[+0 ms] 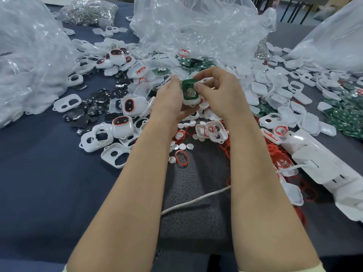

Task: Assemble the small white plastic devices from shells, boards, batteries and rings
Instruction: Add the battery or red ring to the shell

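Note:
In the middle of the view both hands hold one small device above the table. It is a white shell [190, 102] with a green board [189, 90] lying in it. My left hand [171, 99] cups the shell from the left and below. My right hand [216, 91] pinches the board's right edge, thumb on its face. Around them lie loose white shells [115, 157], finished devices with red rings [120, 125], dark round batteries [92, 110], red rings [181, 157], white round caps [182, 147] and green boards [345, 114].
Large clear plastic bags [196, 26] stand at the back, left and right. A white power strip [322, 169] with a white cable [196, 200] lies at the right. A grey mat [188, 193] covers the blue tablecloth [49, 183] in front of me.

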The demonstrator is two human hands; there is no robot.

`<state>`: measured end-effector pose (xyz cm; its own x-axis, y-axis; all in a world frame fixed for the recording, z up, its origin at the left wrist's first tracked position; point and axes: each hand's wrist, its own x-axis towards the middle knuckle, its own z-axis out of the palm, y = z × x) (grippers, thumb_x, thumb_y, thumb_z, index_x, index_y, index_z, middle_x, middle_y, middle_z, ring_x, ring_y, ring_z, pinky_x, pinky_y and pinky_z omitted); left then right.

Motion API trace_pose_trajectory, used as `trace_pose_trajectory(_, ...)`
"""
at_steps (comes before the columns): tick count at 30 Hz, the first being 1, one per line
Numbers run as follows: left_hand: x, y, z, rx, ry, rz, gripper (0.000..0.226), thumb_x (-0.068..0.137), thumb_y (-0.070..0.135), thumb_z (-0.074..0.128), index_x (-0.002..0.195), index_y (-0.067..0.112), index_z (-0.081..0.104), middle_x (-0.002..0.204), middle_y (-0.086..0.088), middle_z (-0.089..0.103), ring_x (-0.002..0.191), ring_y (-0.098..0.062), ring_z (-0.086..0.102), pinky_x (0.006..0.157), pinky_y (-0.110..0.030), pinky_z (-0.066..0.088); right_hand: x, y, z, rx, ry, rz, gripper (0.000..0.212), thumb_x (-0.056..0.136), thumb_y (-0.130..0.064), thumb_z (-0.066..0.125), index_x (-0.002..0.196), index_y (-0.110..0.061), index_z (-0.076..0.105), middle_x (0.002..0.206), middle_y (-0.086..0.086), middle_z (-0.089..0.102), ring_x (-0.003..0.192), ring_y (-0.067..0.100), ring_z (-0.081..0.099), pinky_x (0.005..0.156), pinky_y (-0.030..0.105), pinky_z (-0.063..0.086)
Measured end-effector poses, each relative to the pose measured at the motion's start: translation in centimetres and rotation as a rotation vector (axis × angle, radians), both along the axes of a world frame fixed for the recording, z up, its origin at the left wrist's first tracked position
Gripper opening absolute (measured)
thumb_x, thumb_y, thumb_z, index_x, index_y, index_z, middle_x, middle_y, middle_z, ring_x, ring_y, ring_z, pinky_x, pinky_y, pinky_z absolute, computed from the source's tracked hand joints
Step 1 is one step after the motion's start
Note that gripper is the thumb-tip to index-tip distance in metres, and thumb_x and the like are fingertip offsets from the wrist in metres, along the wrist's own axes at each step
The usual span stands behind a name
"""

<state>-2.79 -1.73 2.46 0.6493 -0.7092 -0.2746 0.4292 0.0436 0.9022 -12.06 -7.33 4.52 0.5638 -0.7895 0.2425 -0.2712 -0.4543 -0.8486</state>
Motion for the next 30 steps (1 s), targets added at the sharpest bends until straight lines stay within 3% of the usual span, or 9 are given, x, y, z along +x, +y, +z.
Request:
trace_pose_trajectory(6,-0.1,0.2,0.0,-0.001,-0.031,-0.029,0.033,0.105,0.035,0.035,0.089,0.015,0.056,0.083,-0.011,0.068,0.056,-0.016,0.069,0.054,-0.028,0.057,-0.1,-0.2,-0.6,-0.018,0.016,-0.036,0.010,0.090,-0.014,0.061,0.095,-0.022,0.066,0.066,-0.009,0.056,0.061,0.000,0.054,0.054,0.008,0.040)
trace_pose_trajectory(13,-0.2,0.6,0.3,0.002,-0.014,-0.045,0.032,0.105,0.033,0.036,0.089,0.014,0.056,0.078,-0.010,0.067,0.054,-0.016,0.068,0.053,-0.027,0.057,-0.5,-0.2,-0.8,-0.012,0.003,-0.011,0.011,0.091,-0.013,0.060,0.093,-0.023,0.065,0.065,-0.008,0.055,0.049,-0.007,0.050,0.049,0.005,0.037)
trace_pose_trajectory(19,-0.3,0.8,0.3,-0.025,-0.010,-0.070,0.021,0.100,0.018,0.044,0.087,0.010,0.059,0.079,-0.011,0.067,0.058,-0.017,0.067,0.056,-0.026,0.058,-0.5,-0.2,-0.9,-0.026,0.012,-0.018,0.012,0.091,-0.015,0.060,0.097,-0.024,0.066,0.071,-0.004,0.057,0.057,0.001,0.051,0.051,0.005,0.037)
trace_pose_trajectory(25,-0.2,0.9,0.0,-0.028,-0.108,-0.084,0.011,0.098,0.012,0.051,0.090,0.013,0.059,0.085,-0.007,0.067,0.066,-0.014,0.070,0.068,-0.030,0.061,-0.4,-0.1,-0.9,-0.028,-0.002,-0.020,0.015,0.091,-0.012,0.060,0.100,-0.023,0.065,0.074,-0.001,0.060,0.063,0.002,0.055,0.053,0.003,0.039)
trace_pose_trajectory(30,-0.3,1.0,-0.2,-0.012,-0.152,-0.081,0.017,0.098,0.005,0.049,0.092,0.018,0.059,0.099,-0.010,0.066,0.070,-0.016,0.070,0.066,-0.031,0.060,-0.4,0.1,-1.0,-0.026,0.001,-0.024,0.020,0.090,-0.011,0.059,0.106,-0.022,0.063,0.076,-0.004,0.061,0.072,0.004,0.059,0.056,0.002,0.041)
